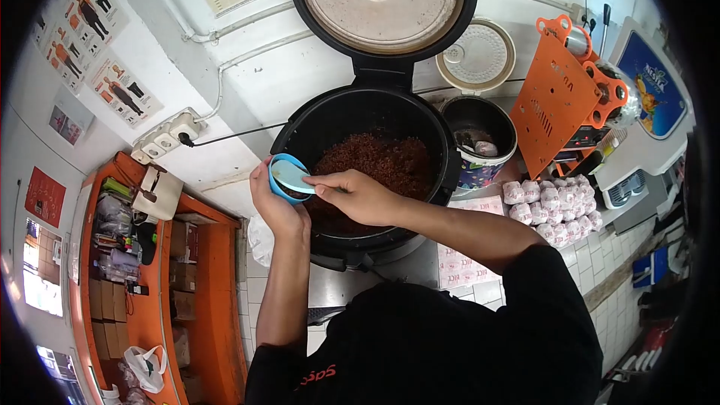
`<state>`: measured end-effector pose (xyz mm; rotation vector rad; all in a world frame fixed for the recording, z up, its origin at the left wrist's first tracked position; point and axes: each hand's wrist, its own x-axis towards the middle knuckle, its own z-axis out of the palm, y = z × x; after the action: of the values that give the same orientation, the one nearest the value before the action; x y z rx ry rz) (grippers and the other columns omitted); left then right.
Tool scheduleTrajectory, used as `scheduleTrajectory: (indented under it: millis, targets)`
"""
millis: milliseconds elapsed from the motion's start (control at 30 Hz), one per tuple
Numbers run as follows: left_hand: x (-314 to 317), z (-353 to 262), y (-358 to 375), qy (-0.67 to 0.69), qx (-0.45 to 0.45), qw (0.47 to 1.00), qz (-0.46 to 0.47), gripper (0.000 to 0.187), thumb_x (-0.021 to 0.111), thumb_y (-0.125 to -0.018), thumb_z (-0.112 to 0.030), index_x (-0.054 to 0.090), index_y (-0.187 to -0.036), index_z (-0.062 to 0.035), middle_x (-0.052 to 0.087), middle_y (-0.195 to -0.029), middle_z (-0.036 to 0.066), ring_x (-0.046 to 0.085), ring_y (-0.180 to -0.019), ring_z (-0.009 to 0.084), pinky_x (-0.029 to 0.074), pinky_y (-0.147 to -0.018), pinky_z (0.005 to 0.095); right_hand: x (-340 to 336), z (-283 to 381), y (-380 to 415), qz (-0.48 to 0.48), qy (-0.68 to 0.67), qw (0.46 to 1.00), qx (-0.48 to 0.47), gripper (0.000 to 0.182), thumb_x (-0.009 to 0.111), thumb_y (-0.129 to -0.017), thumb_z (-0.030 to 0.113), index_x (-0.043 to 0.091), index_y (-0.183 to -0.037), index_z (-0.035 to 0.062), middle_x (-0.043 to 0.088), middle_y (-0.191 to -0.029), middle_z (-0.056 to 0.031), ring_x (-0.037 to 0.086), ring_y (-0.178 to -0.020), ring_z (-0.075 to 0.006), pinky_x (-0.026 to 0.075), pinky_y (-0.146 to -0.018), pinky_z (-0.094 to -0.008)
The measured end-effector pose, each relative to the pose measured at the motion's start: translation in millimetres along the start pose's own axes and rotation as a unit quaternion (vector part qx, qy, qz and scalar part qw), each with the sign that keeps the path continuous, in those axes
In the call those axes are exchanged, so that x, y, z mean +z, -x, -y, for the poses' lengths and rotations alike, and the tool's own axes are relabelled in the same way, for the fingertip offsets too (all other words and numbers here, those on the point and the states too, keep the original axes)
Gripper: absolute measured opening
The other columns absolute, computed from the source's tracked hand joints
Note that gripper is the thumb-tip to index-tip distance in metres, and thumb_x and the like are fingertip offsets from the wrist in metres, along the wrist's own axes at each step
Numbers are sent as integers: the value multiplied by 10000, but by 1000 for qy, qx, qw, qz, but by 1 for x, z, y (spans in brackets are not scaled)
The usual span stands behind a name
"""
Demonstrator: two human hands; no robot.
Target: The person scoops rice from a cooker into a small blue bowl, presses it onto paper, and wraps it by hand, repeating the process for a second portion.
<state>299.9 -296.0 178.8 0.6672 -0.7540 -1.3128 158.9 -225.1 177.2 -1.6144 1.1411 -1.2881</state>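
Note:
My left hand (276,208) is wrapped round a small blue bowl (282,196), over the left rim of a large black cooker (298,121). In my right hand (358,196) is a pale blue scoop (292,175), its flat head resting at the mouth of the bowl. The bowl's contents are mostly hidden by the scoop. Reddish-brown rice (375,165) lies in the cooker below, and the cooker's big round lid (375,0) stands open behind it.
A smaller open pot (506,157) stands right of the cooker, with printed paper sheets (457,255) in front. Wrapped packets (553,206) are stacked farther right, below an orange metal rack (551,97). Orange shelving (214,307) is at the left. A black cable (240,133) runs behind the cooker.

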Motion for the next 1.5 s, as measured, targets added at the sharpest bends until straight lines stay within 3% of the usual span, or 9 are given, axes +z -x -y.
scheduleTrajectory:
  millis: [167, 333, 567, 767, 900, 1000, 1200, 1333, 1500]
  targets:
    - [15, -8, 12, 26, 124, 992, -8, 372, 458, -1080, -262, 543, -1321, 8, 636, -1134, 115, 627, -1072, 197, 516, -945, 324, 7, 20, 7, -69, -84, 991, 83, 398, 484, -1096, 238, 558, -1445, 60, 454, -683, 70, 405, -618, -36, 372, -559, -224]
    - [-1, 1, 11, -56, 146, 988, 20, 351, 465, -1076, -284, 588, -1254, -8, 637, -1151, 105, 621, -1061, 189, 510, -925, 327, 3, 37, 8, 34, -193, 954, 228, 395, 488, -1082, 227, 578, -1404, 16, 712, -918, -97, 654, -829, -169, 522, -769, -306]
    - [9, -16, 20, 72, -67, 995, -4, 405, 417, -1079, -365, 563, -1285, -49, 635, -1201, 91, 624, -1118, 222, 514, -960, 382, -6, 24, 8, 43, 74, 996, 2, 329, 575, -1025, 183, 662, -1308, 41, 688, -1217, -238, 687, -1140, -318, 514, -968, -351]
    - [6, -29, 21, 231, -152, 957, 85, 593, 582, -945, -447, 523, -1319, 9, 587, -1316, 195, 556, -1263, 363, 367, -1134, 610, -39, 31, 10, -136, 70, 986, -70, 415, 588, -1023, 229, 579, -1397, 50, 697, -842, -225, 722, -731, -248, 503, -649, -358]
    - [-9, -36, 48, 233, -119, 946, 192, 745, 727, -754, -42, 436, -1437, 24, 508, -1439, 217, 476, -1375, 391, 178, -1214, 707, -82, 22, 18, -119, 298, 947, -33, 425, 646, -967, 211, 588, -1363, 68, 700, -926, -252, 709, -883, -337, 537, -790, -436]
    - [-14, -40, 91, 79, -87, 968, 222, 923, 798, -692, -18, 352, -1500, 7, 461, -1481, 206, 456, -1395, 376, 291, -1196, 654, -121, 7, 48, -217, 365, 885, -193, 213, 734, -861, 133, 721, -1063, 65, 726, -988, -178, 691, -946, -365, 543, -845, -457]
    - [-12, -19, 184, -192, 8, 939, 285, 1255, 934, -534, -171, 180, -1536, -112, 454, -1370, 243, 524, -1281, 348, 457, -1074, 454, -208, -40, 215, -365, 223, 903, 27, 451, 756, -931, 179, 518, -598, -11, 507, -565, -46, 445, -538, -79, 305, -474, -282]
    - [5, 11, 233, -366, 27, 857, 361, 1151, 853, -611, -33, 179, -1542, -97, 468, -1335, 217, 543, -1248, 343, 432, -1081, 476, -233, -152, 314, -224, 431, 863, 142, 163, 767, -859, 187, 776, -929, 40, 718, -796, -93, 654, -705, -231, 525, -682, -358]
    - [-5, 106, 285, -605, -4, 728, 321, 926, 849, -636, -98, 393, -1441, -67, 499, -1319, 170, 475, -1256, 370, 385, -1042, 538, -235, -231, 312, -86, 614, 745, 245, 327, 698, -896, 359, 754, -1172, 192, 600, -1222, -66, 489, -1207, -300, 406, -998, -493]
